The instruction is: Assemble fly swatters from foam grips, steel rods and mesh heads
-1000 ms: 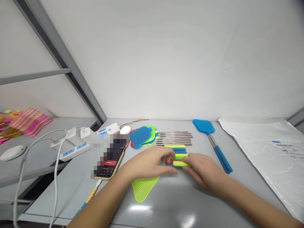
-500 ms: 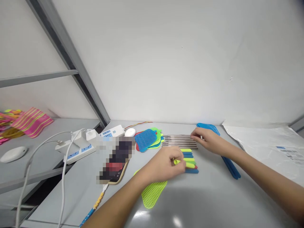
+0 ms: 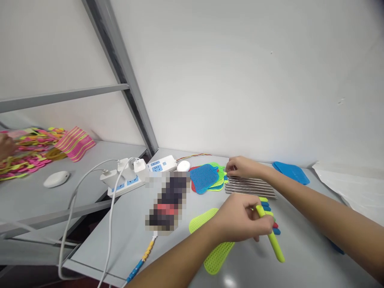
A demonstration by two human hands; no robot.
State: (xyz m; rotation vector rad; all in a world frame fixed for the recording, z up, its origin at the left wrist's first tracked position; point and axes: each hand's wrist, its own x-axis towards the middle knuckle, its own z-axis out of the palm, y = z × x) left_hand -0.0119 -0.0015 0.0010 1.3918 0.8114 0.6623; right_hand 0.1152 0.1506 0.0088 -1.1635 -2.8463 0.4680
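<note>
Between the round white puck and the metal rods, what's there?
Head view: an overlapping pile of mesh paddles, blue on top, red and green showing beneath.

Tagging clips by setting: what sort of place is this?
Probably a workshop bench: metal rods lie in a row, coloured handles are lined up on their near side, and perforated plastic heads are piled to their left.

The tube point(image 3: 274, 242) in the left hand point(image 3: 240, 220) looks like smooth, matt plastic. Just below the right hand point(image 3: 240, 166), the rods point(image 3: 251, 189) are shiny, smooth metal. Left of it, the paddles point(image 3: 205, 179) look like perforated plastic. The table point(image 3: 306, 258) beneath both hands is smooth and glossy; the wall point(image 3: 228, 88) beyond them is matt.
</note>
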